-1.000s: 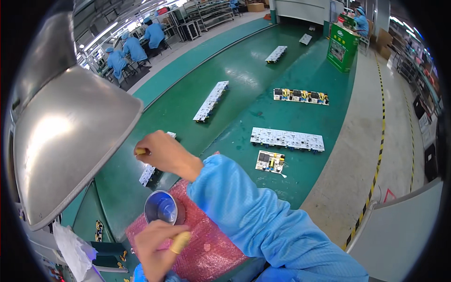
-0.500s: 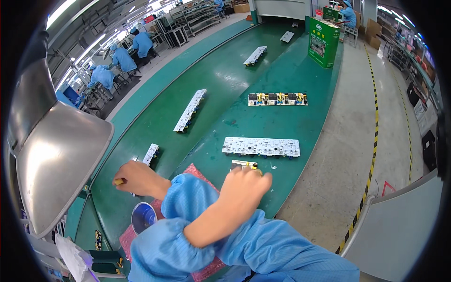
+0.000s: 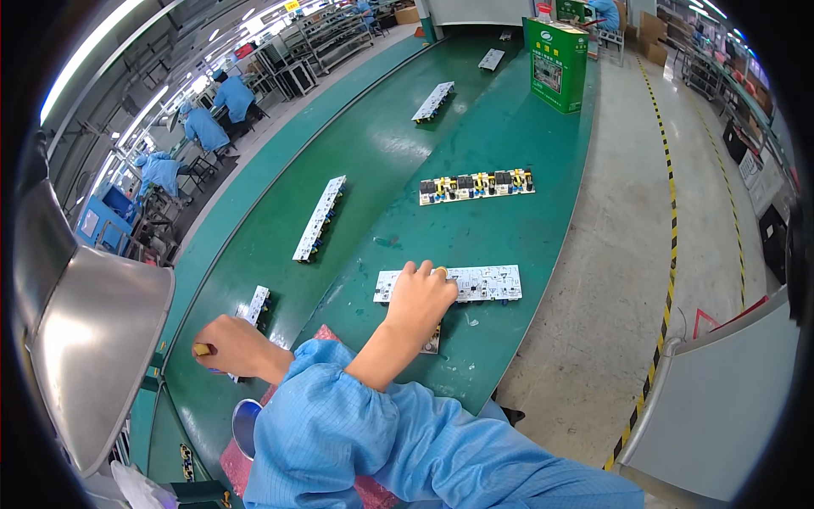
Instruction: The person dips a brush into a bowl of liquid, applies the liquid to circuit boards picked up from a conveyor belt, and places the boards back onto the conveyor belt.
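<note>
My forearms cross in blue sleeves, so my left hand (image 3: 417, 299) is the one in the middle. Its fingers are bent over a long white circuit board (image 3: 492, 282), hiding part of it; what the fingertips hold is hidden. A smaller board (image 3: 432, 342) shows partly beside that wrist. My right hand (image 3: 239, 346) is closed at the left, over the near end of another white board (image 3: 254, 307). Yellow shows at the fingers of both hands; I cannot tell whether it is a finger cover or something held. A metal bowl with a blue inside (image 3: 246, 427) stands close to my sleeve.
Pink bubble wrap (image 3: 233, 465) lies under my arms on the green bench (image 3: 373, 242). Farther off are a component-side-up board (image 3: 477, 186), white boards (image 3: 320, 218) in a line, and a green box (image 3: 557, 68). A metal hood (image 3: 106, 339) hangs at the left.
My left hand has moved forward, from beside the long board to over it. More of the smaller board shows. My right hand stays at the left, and the view has shifted slightly.
</note>
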### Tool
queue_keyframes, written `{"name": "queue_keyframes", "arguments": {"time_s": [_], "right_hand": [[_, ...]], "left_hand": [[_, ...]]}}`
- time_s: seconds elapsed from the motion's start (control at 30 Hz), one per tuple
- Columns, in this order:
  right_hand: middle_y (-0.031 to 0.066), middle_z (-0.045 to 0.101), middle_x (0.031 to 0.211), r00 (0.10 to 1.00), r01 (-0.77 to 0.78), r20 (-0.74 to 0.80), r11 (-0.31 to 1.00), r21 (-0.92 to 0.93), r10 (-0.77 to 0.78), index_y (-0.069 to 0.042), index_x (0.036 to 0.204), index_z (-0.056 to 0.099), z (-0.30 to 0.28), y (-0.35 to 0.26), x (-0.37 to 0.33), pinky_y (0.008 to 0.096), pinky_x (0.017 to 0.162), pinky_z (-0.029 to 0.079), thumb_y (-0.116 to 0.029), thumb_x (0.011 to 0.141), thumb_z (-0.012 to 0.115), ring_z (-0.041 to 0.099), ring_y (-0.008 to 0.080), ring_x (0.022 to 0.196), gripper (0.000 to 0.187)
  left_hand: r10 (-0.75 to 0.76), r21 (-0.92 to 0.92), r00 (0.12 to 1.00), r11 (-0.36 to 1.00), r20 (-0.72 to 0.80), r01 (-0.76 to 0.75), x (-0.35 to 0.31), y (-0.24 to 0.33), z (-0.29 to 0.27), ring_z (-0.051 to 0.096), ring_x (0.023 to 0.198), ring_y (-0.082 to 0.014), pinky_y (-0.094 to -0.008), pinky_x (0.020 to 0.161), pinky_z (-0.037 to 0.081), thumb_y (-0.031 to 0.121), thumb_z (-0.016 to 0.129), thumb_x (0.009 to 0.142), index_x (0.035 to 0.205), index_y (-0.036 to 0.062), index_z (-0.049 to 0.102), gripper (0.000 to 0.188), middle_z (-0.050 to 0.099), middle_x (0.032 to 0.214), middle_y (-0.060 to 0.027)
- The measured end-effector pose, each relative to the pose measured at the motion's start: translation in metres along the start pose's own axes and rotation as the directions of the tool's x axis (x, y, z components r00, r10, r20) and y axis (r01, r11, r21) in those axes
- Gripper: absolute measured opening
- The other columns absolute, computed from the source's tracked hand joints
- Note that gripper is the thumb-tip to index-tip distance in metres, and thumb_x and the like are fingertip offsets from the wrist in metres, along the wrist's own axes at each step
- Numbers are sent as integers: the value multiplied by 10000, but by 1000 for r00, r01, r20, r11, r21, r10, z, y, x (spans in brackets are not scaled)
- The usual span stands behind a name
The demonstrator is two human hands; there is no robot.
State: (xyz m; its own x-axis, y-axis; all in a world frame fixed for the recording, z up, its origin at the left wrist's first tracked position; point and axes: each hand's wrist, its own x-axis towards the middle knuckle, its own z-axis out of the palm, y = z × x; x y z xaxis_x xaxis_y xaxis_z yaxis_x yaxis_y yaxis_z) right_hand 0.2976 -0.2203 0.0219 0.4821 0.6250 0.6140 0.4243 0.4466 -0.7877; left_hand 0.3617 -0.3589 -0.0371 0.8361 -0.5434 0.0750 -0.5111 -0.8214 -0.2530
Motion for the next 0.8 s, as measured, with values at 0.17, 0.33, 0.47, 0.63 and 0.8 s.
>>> {"name": "queue_keyframes", "arguments": {"time_s": [0.17,0.33,0.47,0.63,0.8], "right_hand": [[168,587,627,1000,-2,17,999,39,2,-17,646,579,1,-3,6,423,587,468,-106,693,626,583,364,615,111],[171,586,628,999,10,-35,1000,23,-9,-15,645,574,-5,8,5,421,587,468,-98,689,621,582,363,612,105],[178,584,629,998,21,-60,1000,13,-20,-18,653,580,-9,7,4,425,594,469,-100,686,624,582,365,615,99],[156,600,636,1000,5,-10,1000,-24,-6,-20,690,604,-8,-1,4,405,597,476,-114,712,618,593,344,616,97],[136,619,647,1000,2,3,997,74,-3,-21,718,616,-9,-1,7,380,590,481,-119,738,605,608,312,610,101]], "left_hand": [[43,88,999,995,-7,-43,-2,-8,-5,579,809,-203,-316,710,425,62,639,670,736,106,622,81,615,766,-38],[70,103,997,992,19,-72,4,-4,-5,605,778,-210,-326,727,430,68,639,680,706,117,623,58,631,751,-40],[53,-19,996,998,76,-52,5,-15,-18,627,762,-243,-339,706,454,-1,639,649,751,92,632,138,638,731,-64],[57,-291,987,957,152,-10,5,-32,-37,632,815,-307,-397,738,496,-1,620,706,851,115,693,199,659,788,-117],[67,-457,941,884,332,98,24,-48,-42,639,810,-305,-390,711,518,-26,628,711,807,103,710,181,668,809,-122]]}}
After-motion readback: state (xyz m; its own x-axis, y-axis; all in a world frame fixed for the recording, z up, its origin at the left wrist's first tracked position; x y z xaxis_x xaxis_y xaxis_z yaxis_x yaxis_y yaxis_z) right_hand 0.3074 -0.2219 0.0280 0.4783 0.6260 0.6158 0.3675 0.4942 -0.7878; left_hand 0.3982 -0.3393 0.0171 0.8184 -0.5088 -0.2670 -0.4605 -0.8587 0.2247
